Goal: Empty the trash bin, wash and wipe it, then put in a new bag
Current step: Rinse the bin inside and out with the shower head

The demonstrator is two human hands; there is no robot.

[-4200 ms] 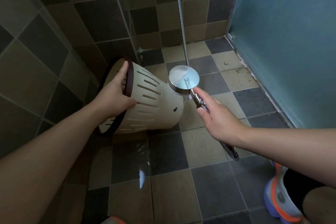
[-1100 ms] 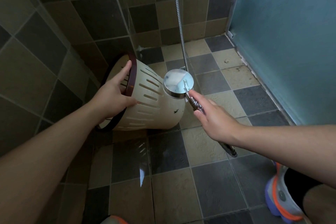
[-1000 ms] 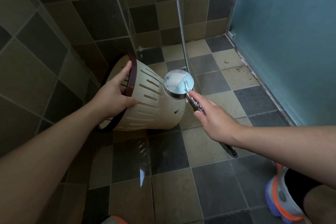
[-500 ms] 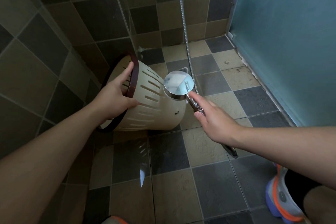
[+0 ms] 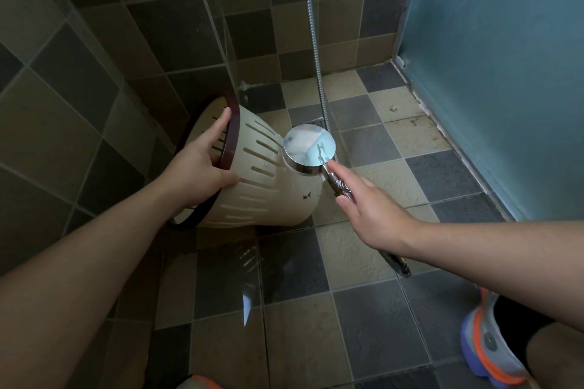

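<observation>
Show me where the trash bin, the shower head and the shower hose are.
trash bin [image 5: 268, 196]: head view, on its cream slotted side wall.
shower head [image 5: 309, 145]: head view, on its shiny round back.
shower hose [image 5: 314, 41]: head view, on the metal hose against the wall tiles.

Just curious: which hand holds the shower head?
The right hand grips the shower head handle; the left hand holds the tipped bin at its dark rim.

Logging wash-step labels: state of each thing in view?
trash bin: tipped on its side, no bag visible
left hand: grips the bin's rim
shower head: at the bin's base, spray not discernible
right hand: holds the shower handle
floor: wet near the bin
</observation>
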